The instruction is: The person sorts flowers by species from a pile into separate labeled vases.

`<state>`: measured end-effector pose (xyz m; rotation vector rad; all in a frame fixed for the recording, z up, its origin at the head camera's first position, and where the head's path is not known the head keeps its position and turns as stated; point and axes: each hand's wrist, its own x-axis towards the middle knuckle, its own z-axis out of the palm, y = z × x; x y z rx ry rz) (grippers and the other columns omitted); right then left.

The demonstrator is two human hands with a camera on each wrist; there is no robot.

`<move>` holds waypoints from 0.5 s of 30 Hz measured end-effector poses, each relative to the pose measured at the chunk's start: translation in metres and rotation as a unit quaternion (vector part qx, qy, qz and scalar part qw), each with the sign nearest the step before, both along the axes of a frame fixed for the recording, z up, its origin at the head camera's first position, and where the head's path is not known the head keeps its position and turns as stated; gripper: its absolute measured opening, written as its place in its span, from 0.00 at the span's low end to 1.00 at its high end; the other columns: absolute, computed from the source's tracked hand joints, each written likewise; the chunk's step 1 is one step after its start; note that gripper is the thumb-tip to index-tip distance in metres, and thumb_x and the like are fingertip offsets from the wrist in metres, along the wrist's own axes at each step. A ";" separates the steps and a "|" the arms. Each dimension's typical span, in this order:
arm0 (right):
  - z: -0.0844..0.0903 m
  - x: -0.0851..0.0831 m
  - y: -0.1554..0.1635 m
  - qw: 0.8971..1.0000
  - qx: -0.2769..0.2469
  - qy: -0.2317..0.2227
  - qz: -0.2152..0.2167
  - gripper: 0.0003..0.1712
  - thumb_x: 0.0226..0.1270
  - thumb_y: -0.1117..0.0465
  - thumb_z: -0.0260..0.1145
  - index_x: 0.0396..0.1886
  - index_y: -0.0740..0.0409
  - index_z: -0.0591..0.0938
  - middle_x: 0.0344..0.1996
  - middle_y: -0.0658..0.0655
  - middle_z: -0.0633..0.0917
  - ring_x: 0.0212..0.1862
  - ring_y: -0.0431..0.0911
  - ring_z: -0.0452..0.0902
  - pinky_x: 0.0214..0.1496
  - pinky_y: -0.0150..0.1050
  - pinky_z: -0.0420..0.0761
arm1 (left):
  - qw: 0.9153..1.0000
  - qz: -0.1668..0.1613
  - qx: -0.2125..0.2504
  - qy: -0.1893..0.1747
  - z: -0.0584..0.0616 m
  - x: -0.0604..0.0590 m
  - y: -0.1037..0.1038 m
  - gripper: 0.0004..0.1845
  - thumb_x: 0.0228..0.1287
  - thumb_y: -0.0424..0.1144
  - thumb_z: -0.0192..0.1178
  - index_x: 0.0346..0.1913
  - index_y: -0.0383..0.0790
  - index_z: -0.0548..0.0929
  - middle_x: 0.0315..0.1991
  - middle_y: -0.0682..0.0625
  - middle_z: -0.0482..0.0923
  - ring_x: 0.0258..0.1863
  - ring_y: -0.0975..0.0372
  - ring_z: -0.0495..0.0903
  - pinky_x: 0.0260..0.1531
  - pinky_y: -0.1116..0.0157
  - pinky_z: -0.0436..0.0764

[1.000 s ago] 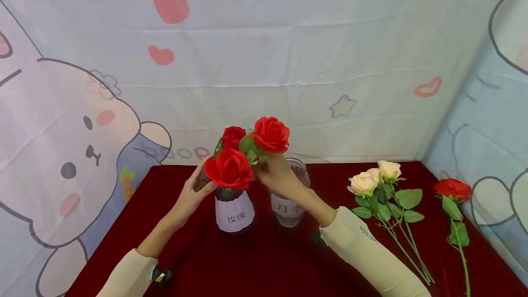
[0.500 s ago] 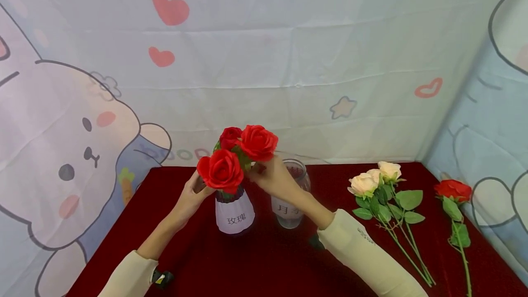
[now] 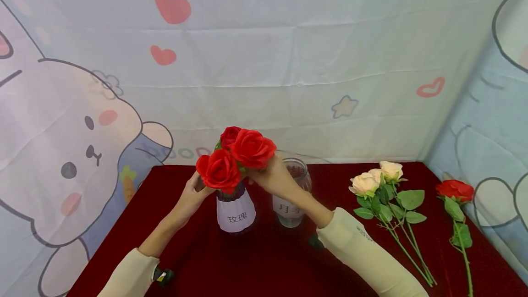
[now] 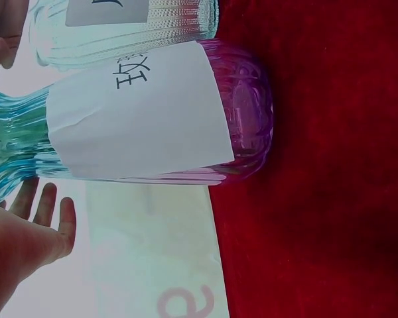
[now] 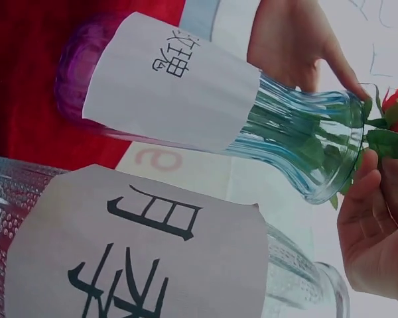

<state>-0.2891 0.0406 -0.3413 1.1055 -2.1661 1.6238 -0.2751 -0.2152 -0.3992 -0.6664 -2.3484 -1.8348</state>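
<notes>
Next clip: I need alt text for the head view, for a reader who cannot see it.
Two hands meet at three red roses standing in a labelled vase on a red tablecloth: the left hand at the vase neck, the right hand under the blooms. A clear labelled jar stands beside it; cream roses and one red rose lie to the right.

1. A ribbed glass vase, blue-green at the neck and purple at the base, stands on a red cloth.
2. A white paper label wraps it.
3. The left hand lies beside the neck, fingers straight.
4. A clear vase stands just behind.
</notes>
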 end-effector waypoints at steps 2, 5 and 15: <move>-0.001 0.001 -0.002 1.000 0.007 0.018 -0.005 0.18 0.66 0.72 0.68 0.54 0.69 0.76 0.30 0.65 0.83 0.26 0.52 0.81 0.31 0.33 0.82 | 1.000 0.000 0.004 0.000 0.000 0.000 0.000 0.35 0.77 0.39 0.57 0.81 0.42 0.55 0.73 0.52 0.65 0.65 0.77 0.70 0.59 0.75 0.75; -0.001 0.002 -0.007 0.998 0.028 0.059 -0.022 0.20 0.64 0.71 0.70 0.55 0.68 0.77 0.37 0.63 0.84 0.34 0.49 0.81 0.38 0.32 0.82 | 1.000 -0.001 0.011 0.001 -0.001 0.000 -0.001 0.34 0.76 0.38 0.58 0.79 0.38 0.59 0.68 0.62 0.69 0.64 0.77 0.72 0.59 0.75 0.75; 0.004 0.003 -0.014 0.985 0.075 0.137 -0.069 0.16 0.57 0.70 0.71 0.45 0.63 0.79 0.32 0.56 0.81 0.34 0.43 0.74 0.37 0.32 0.77 | 1.000 0.008 0.003 0.004 0.002 0.000 -0.002 0.32 0.75 0.36 0.58 0.78 0.35 0.61 0.64 0.69 0.71 0.62 0.77 0.74 0.59 0.74 0.75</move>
